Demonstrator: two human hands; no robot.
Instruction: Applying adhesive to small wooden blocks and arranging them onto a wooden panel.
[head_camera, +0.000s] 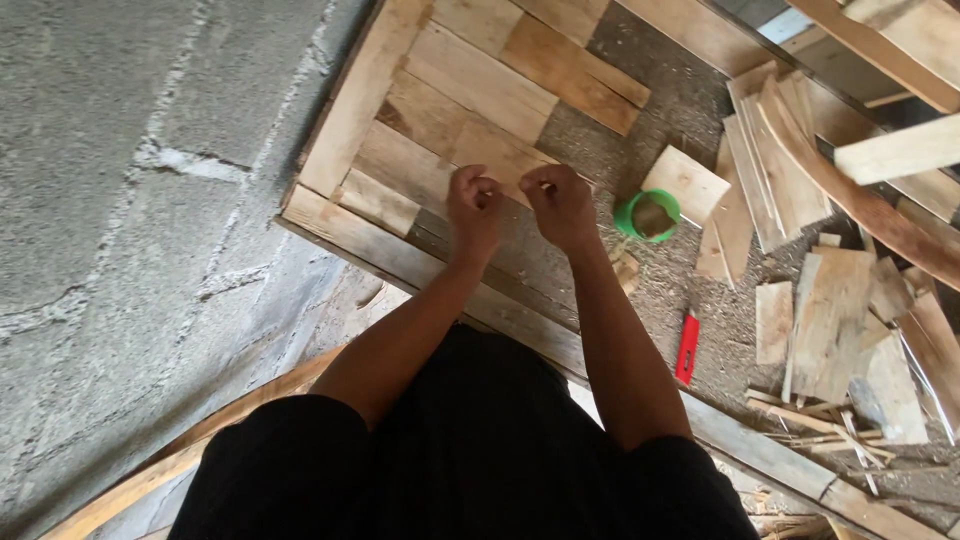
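My left hand (473, 207) and my right hand (557, 203) hover close together over a wooden frame (352, 112) filled with short wooden planks (480, 80). Both hands have their fingers curled, fingertips pinched near each other. Whether something small sits between the fingers cannot be told. Below the hands lies a darker plank inside the frame. My forearms reach forward from my black-clad knees at the bottom of the view.
A green cup (648, 214) stands right of my right hand on the board. A red flat tool (687, 347) lies further down. Loose wood offcuts (830, 320) pile up at the right. Grey concrete floor (120, 200) spreads to the left.
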